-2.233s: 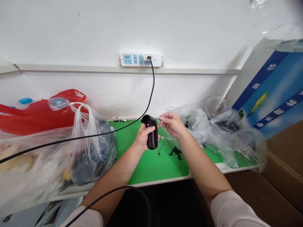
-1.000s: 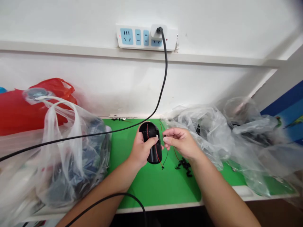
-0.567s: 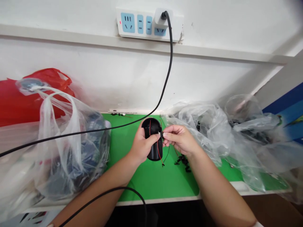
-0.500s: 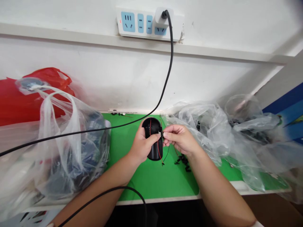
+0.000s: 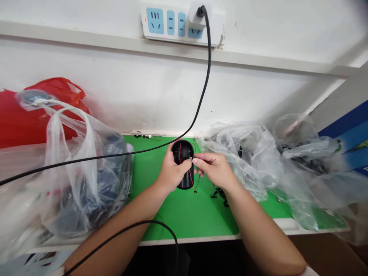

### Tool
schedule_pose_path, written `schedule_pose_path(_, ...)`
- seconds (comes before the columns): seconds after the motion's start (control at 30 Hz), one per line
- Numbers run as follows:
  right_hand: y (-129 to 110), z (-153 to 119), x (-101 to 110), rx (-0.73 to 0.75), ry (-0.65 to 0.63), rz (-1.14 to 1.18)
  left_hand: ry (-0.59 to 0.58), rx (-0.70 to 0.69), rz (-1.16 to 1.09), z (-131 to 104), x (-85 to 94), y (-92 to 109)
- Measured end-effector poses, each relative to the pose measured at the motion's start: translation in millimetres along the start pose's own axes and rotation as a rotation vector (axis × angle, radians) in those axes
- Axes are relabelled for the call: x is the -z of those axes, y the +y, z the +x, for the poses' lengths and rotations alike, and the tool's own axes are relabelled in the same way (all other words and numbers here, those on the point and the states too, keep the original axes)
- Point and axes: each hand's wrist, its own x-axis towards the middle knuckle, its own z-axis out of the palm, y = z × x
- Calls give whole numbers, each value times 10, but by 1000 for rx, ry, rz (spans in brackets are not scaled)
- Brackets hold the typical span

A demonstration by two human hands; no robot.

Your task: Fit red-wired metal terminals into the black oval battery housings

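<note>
A black oval plastic shell (image 5: 185,147) with a hollow inside is held above the green work surface. My left hand (image 5: 171,168) is closed around its left side, the thumb pressing over its middle. A thin red wire (image 5: 180,151) runs across the shell, and another red wire (image 5: 192,178) hangs to a small dark connector at the lower end. My right hand (image 5: 214,168) pinches at the shell's right edge, beside a small silvery metal part (image 5: 190,158) near my left thumb. What lies between the right fingertips is too small and covered to name.
Small black parts (image 5: 220,196) lie by my right forearm. Clear plastic bags (image 5: 247,153) crowd the right, a filled clear bag (image 5: 94,184) and a red bag (image 5: 28,122) the left. A black cable (image 5: 205,84) drops from the power strip (image 5: 175,23) across the view.
Both hands and the shell have shifted slightly left and up in view. My right fingers have come closer in over the shell's edge, and less of the metal part shows.
</note>
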Motion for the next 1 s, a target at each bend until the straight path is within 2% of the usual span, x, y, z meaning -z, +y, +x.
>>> schedule_pose_path(0.1,-52,-42,-66,188,0,-280,36,-35,39,28,24,-21)
schedule_pose_path(0.23,-95,-85,-150,330,19,-446,82,-138,108,41,47,-3)
schedule_pose_path(0.33,-104,-111,-178,348,-11,-519,93,-136,98,32,38,24)
schedule_pose_path(0.7,7,-136,-278,352,127,-740,123,-167,123,29,40,-46)
schedule_pose_path(1.0,136,-78,-343,346,150,-793,144,-110,138,52,35,-64)
